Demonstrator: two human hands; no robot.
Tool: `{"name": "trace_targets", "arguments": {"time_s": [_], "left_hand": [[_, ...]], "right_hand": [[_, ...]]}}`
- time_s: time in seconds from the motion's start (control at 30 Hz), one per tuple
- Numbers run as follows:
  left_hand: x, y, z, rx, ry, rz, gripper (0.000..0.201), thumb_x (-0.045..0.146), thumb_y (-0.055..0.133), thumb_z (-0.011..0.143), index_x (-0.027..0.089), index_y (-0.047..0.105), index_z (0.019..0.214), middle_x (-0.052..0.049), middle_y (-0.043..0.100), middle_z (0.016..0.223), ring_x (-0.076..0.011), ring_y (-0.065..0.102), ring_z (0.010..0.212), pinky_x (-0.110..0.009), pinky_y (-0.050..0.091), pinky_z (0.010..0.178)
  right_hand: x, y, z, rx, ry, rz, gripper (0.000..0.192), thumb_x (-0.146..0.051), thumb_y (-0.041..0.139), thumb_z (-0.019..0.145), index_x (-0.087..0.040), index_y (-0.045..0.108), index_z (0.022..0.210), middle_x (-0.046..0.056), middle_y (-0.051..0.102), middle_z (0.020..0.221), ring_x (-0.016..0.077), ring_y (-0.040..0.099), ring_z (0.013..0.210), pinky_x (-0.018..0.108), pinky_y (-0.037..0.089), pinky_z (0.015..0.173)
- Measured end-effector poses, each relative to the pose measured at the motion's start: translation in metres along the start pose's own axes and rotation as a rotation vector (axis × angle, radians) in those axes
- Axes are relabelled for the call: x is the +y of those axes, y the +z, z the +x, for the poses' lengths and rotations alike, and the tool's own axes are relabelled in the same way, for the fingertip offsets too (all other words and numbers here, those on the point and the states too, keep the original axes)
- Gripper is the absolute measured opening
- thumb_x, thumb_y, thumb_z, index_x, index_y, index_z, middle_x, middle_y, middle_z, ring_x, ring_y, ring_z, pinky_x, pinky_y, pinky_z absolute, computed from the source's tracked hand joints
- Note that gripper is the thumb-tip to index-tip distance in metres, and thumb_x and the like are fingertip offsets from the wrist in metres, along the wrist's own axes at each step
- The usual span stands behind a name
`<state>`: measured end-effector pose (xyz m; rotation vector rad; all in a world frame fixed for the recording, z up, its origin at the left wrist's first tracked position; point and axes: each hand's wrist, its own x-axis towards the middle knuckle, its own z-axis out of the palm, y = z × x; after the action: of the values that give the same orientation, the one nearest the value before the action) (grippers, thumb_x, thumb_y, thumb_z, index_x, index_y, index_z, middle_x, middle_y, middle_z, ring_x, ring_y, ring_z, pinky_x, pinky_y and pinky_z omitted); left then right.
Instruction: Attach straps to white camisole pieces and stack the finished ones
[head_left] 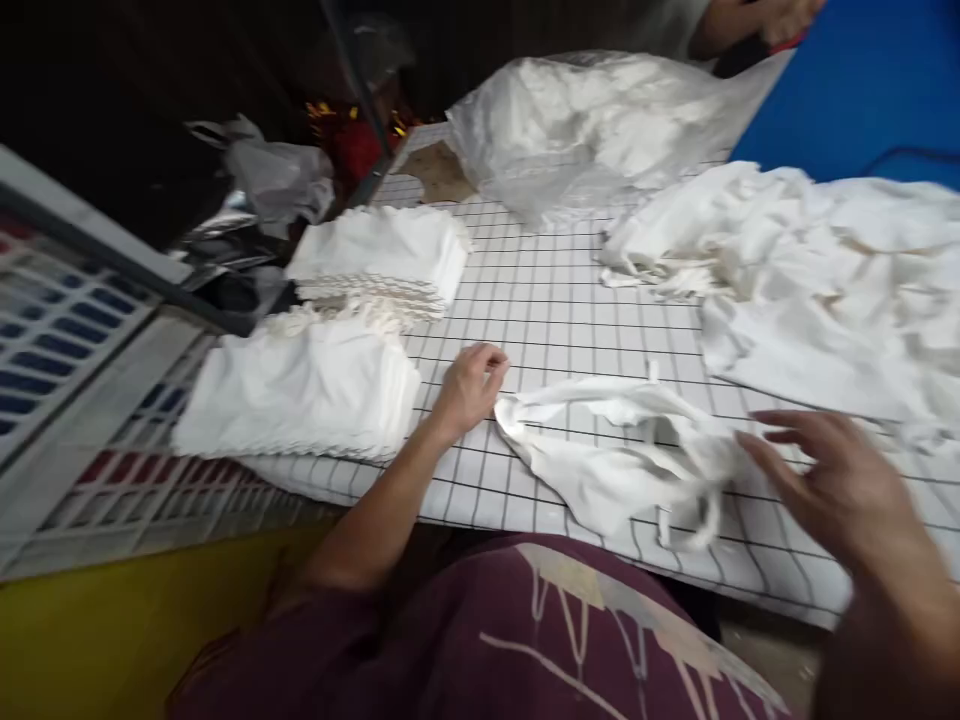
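Between my hands, a crumpled white cloth piece (607,480) with openings and narrow strap-like strips lies over the checked table cover, its right end smeared by motion. My left hand (469,388) is beside the cloth's left tip, fingers curled in towards the thumb; whether any cloth is caught in them is hidden. At the cloth's right end, my right hand (847,485) hovers with spread fingers and nothing in them, somewhat blurred. Left of my left hand are two neat stacks of white cloth, a nearer stack (300,385) and a farther stack (382,250).
A loose heap of white cloth (825,260) covers the table's right side. Behind it are a clear plastic bag (592,120) of white material and a blue panel (870,90). Another person's hand (787,18) shows at the top. White plastic crates (97,400) stand at the left.
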<state>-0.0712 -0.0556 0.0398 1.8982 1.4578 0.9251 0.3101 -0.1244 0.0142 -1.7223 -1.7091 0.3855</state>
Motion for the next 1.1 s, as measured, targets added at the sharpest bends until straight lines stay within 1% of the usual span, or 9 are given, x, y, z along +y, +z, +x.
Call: {"name": "trace_targets", "arguments": {"time_s": [0.07, 0.2, 0.3, 0.47, 0.57, 0.67, 0.83, 1.0, 1.1], "left_hand": [[-0.002, 0.008, -0.003, 0.000, 0.122, 0.128, 0.014, 0.027, 0.051, 0.095, 0.018, 0.060, 0.091, -0.006, 0.062, 0.092, -0.0200, 0.056, 0.092, -0.036, 0.047, 0.086], [0.000, 0.023, -0.016, -0.193, 0.302, 0.155, 0.014, 0.028, 0.052, 0.096, 0.018, 0.062, 0.093, -0.006, 0.064, 0.090, -0.0210, 0.057, 0.091, -0.036, 0.047, 0.083], [0.002, 0.036, -0.017, -0.277, 0.379, 0.208, 0.016, 0.030, 0.053, 0.096, 0.018, 0.063, 0.095, -0.007, 0.065, 0.091, -0.0225, 0.056, 0.093, -0.038, 0.047, 0.083], [0.000, 0.049, -0.004, -0.395, 0.404, 0.326, 0.023, 0.035, 0.061, 0.091, 0.016, 0.064, 0.104, -0.010, 0.066, 0.105, -0.0267, 0.056, 0.101, -0.041, 0.045, 0.085], [0.003, 0.048, 0.005, -0.533, 0.368, 0.351, 0.015, 0.031, 0.059, 0.092, 0.018, 0.065, 0.095, -0.007, 0.068, 0.097, -0.0251, 0.059, 0.094, -0.040, 0.043, 0.084], [0.007, 0.039, 0.013, -0.553, 0.332, 0.297, 0.017, 0.029, 0.052, 0.095, 0.019, 0.063, 0.086, -0.005, 0.067, 0.087, -0.0218, 0.059, 0.086, -0.039, 0.043, 0.083], [0.007, 0.026, -0.001, -0.222, 0.379, 0.307, 0.028, 0.042, 0.059, 0.092, 0.018, 0.062, 0.106, -0.010, 0.065, 0.105, -0.0271, 0.055, 0.101, -0.044, 0.045, 0.088], [0.018, 0.060, -0.046, -0.389, 0.502, 0.280, 0.050, 0.056, 0.067, 0.084, 0.015, 0.062, 0.113, -0.013, 0.065, 0.110, -0.0299, 0.057, 0.104, -0.046, 0.046, 0.088], [0.039, 0.091, -0.052, -0.421, 0.424, 0.202, 0.052, 0.057, 0.066, 0.084, 0.015, 0.062, 0.114, -0.014, 0.065, 0.112, -0.0327, 0.056, 0.107, -0.051, 0.045, 0.091]], "right_hand": [[0.004, -0.006, -0.003, -0.048, 0.028, -0.024, 0.026, -0.055, 0.065, 0.086, -0.031, 0.066, 0.096, 0.013, 0.066, 0.100, 0.0289, 0.064, 0.077, 0.044, 0.050, 0.057], [-0.008, 0.009, -0.010, -0.162, -0.083, 0.057, 0.019, -0.043, 0.058, 0.094, -0.027, 0.064, 0.100, 0.008, 0.065, 0.103, 0.0266, 0.065, 0.095, 0.044, 0.055, 0.081], [-0.018, 0.018, -0.009, -0.200, -0.160, 0.035, 0.015, -0.036, 0.056, 0.096, -0.026, 0.064, 0.102, 0.008, 0.064, 0.105, 0.0258, 0.062, 0.102, 0.044, 0.053, 0.089], [-0.024, 0.023, 0.005, -0.144, -0.241, -0.029, 0.020, -0.033, 0.057, 0.095, -0.025, 0.063, 0.112, 0.011, 0.061, 0.111, 0.0282, 0.056, 0.107, 0.048, 0.050, 0.092], [-0.026, 0.030, 0.021, -0.288, -0.322, -0.152, 0.024, -0.034, 0.059, 0.094, -0.026, 0.065, 0.115, 0.013, 0.058, 0.124, 0.0336, 0.051, 0.114, 0.054, 0.046, 0.091], [-0.023, 0.033, 0.039, -0.373, -0.354, -0.176, 0.016, -0.032, 0.054, 0.096, -0.024, 0.068, 0.098, 0.011, 0.062, 0.118, 0.0335, 0.052, 0.111, 0.054, 0.045, 0.088], [-0.006, 0.014, 0.037, -0.157, -0.100, -0.086, 0.030, -0.046, 0.058, 0.093, -0.020, 0.060, 0.107, 0.013, 0.062, 0.111, 0.0280, 0.058, 0.100, 0.042, 0.049, 0.082], [0.011, 0.001, 0.002, -0.340, 0.137, -0.193, 0.038, -0.058, 0.061, 0.087, -0.021, 0.055, 0.077, 0.006, 0.061, 0.080, 0.0211, 0.056, 0.071, 0.033, 0.044, 0.060], [-0.004, 0.003, -0.001, -0.298, 0.154, -0.106, 0.036, -0.047, 0.055, 0.093, -0.021, 0.047, 0.069, 0.002, 0.056, 0.070, 0.0161, 0.049, 0.062, 0.030, 0.039, 0.057]]}}
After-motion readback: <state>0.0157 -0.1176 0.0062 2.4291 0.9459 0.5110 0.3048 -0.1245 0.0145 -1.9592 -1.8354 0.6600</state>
